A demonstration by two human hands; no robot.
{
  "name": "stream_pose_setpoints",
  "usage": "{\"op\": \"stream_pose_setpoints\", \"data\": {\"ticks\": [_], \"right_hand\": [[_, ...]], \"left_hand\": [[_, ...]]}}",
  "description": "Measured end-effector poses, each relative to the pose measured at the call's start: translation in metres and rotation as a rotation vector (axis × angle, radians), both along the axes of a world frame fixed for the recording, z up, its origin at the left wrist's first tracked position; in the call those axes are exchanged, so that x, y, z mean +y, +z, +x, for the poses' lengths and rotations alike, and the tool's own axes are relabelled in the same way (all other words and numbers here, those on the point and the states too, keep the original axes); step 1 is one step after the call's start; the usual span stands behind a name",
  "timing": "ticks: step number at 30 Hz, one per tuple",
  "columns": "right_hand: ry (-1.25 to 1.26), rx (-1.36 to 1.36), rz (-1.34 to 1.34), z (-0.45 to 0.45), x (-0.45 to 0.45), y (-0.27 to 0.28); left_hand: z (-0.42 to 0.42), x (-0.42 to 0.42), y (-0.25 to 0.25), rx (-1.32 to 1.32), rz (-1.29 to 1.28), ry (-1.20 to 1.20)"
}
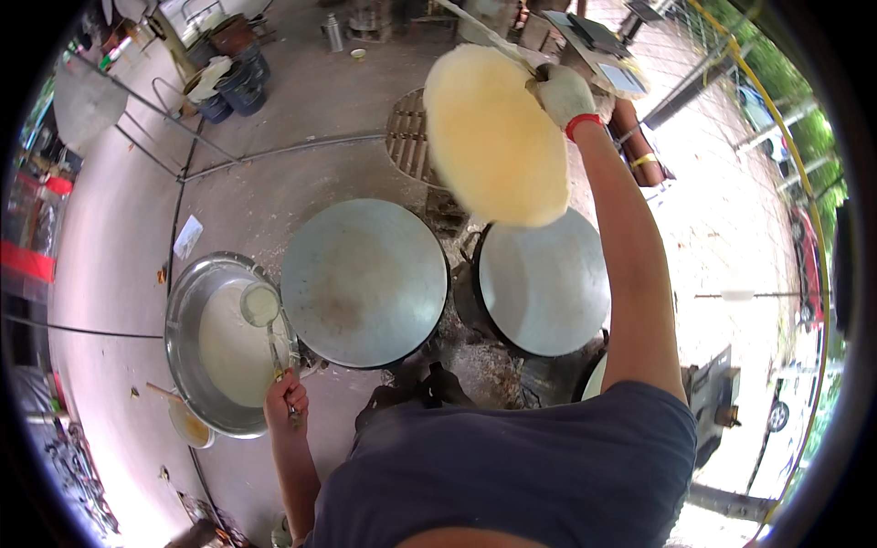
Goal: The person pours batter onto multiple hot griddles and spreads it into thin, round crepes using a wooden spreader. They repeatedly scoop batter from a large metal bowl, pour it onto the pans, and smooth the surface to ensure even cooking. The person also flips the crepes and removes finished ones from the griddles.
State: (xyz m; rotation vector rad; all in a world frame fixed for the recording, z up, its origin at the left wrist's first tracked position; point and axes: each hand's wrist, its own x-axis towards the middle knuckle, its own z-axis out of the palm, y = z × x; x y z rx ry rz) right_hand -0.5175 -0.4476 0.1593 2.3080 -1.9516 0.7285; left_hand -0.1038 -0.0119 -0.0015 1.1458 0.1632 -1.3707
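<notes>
My left hand [286, 401] is closed around the handle of a metal ladle [260, 305], whose bowl is over pale batter [236, 349] in a large metal basin [179, 370]. My right hand [563, 92], in a whitish glove with a red band at the wrist, is raised at the upper right. It grips the edge of a big round, thin yellowish flatbread [497, 137], which hangs above the far rim of the right griddle; whether it also holds a tool is unclear. Two round flat griddles lie before me, the left griddle [363, 281] and the right griddle [545, 281], both bare on top.
A round slatted grate [411, 140] lies beyond the griddles. A small tub [190, 425] with a stick stands beside the basin. Dark buckets [241, 88] and a metal flask [333, 33] are farther off. Part of another round surface [595, 378] shows near my right side.
</notes>
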Motion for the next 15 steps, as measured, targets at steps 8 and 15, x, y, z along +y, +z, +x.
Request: {"op": "stream_pose_setpoints", "data": {"ticks": [8, 15], "right_hand": [[0.182, 0.244, 0.025, 0.056, -0.021, -0.138], [0.128, 0.199, 0.356, 0.067, -0.015, -0.266]], "left_hand": [[-0.014, -0.014, 0.012, -0.057, 0.068, 0.197], [-0.022, -0.013, 0.021, -0.124, 0.134, 0.274]]}}
